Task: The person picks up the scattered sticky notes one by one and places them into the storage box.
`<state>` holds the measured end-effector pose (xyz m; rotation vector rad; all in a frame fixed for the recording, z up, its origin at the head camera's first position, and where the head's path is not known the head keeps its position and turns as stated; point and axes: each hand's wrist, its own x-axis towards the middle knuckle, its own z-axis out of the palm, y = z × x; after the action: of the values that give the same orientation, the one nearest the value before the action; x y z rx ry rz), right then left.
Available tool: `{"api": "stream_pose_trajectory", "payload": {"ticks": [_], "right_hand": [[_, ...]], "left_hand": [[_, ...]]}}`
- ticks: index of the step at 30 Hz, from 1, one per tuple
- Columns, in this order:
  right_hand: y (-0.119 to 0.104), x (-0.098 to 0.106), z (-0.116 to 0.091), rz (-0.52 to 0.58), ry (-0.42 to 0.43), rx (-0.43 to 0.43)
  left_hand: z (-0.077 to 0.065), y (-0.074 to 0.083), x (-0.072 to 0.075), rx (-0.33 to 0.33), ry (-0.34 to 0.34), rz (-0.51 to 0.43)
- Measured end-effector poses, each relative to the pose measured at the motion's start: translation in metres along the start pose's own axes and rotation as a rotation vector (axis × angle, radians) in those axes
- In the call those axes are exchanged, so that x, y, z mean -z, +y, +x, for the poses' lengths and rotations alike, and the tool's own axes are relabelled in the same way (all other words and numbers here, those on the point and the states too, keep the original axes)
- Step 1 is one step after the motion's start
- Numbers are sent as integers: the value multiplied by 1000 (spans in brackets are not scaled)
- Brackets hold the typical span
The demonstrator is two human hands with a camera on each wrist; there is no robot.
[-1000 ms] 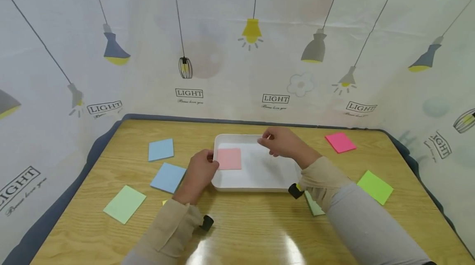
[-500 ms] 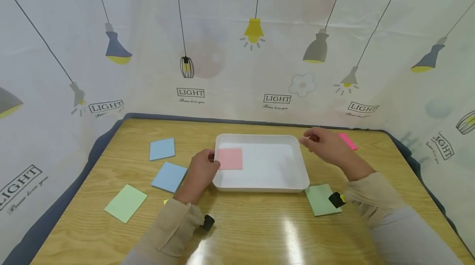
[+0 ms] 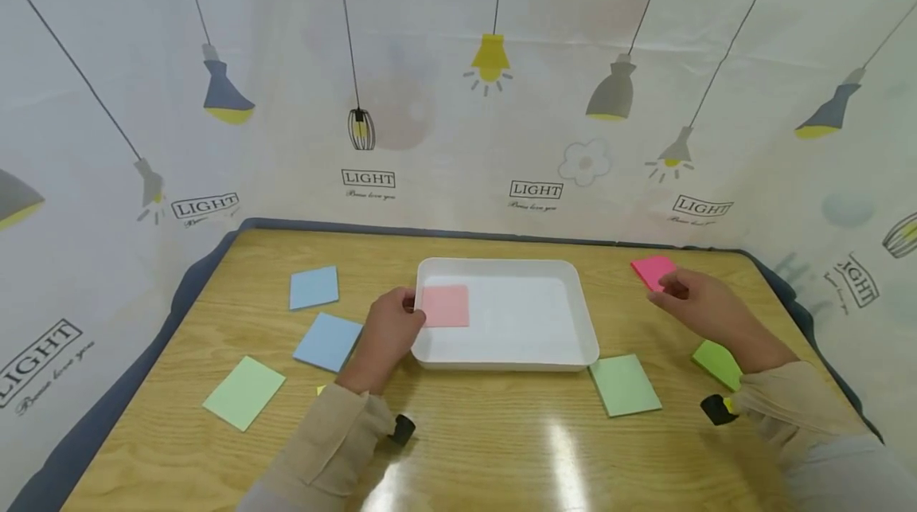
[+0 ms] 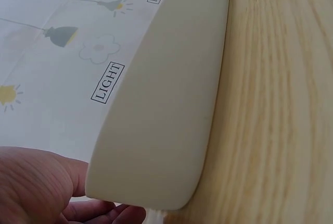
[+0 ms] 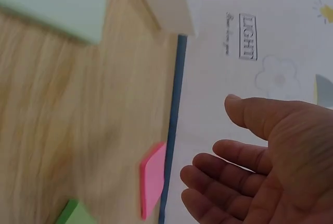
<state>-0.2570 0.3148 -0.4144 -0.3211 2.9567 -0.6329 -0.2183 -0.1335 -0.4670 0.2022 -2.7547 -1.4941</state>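
Observation:
A white rectangular tray (image 3: 526, 313) lies mid-table with one light pink sticky note pad (image 3: 446, 306) at its left end. My left hand (image 3: 387, 333) grips the tray's left wall, thumb over the rim; the left wrist view shows the fingers under the tray's (image 4: 161, 94) corner. Over the right side of the table, my right hand (image 3: 705, 313) overlaps the near edge of a hot pink sticky note pad (image 3: 650, 269). In the right wrist view that hand (image 5: 260, 166) is apart from the hot pink pad (image 5: 152, 179), fingers loosely bent and holding nothing.
Two blue pads (image 3: 314, 287) and a pale green pad (image 3: 244, 392) lie left of the tray. A yellow corner (image 3: 321, 390) shows by the left sleeve. Another pale green pad (image 3: 625, 384) touches the tray's right corner; a bright green pad (image 3: 716, 365) is partly under the right arm.
My right hand has moved from over the tray, out past its right edge, to beside the hot pink pad. The left hand keeps its hold on the tray.

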Motion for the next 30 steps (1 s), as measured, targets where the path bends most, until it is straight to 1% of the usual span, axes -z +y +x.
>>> {"api": "stream_pose_trajectory", "payload": {"ticks": [2, 7, 10, 13, 17, 25, 30], "right_hand": [[13, 0, -6, 2, -20, 1], [38, -1, -20, 0, -116, -27], [50, -2, -29, -3, -161, -61], [59, -5, -37, -42, -187, -92], [70, -8, -46, -101, -192, -109], [87, -11, -60, -91, -178, -114], [87, -13, -63, -103, -164, -112]], "left_hand": [[0, 0, 0, -4, 0, 0], [-1, -1, -1, 5, -9, 7], [0, -1, -2, 11, -15, 14], [0, 0, -2, 11, -16, 10], [0, 2, -2, 12, -18, 3], [1, 1, -3, 23, -25, -2], [0, -1, -2, 10, -26, -4]]}}
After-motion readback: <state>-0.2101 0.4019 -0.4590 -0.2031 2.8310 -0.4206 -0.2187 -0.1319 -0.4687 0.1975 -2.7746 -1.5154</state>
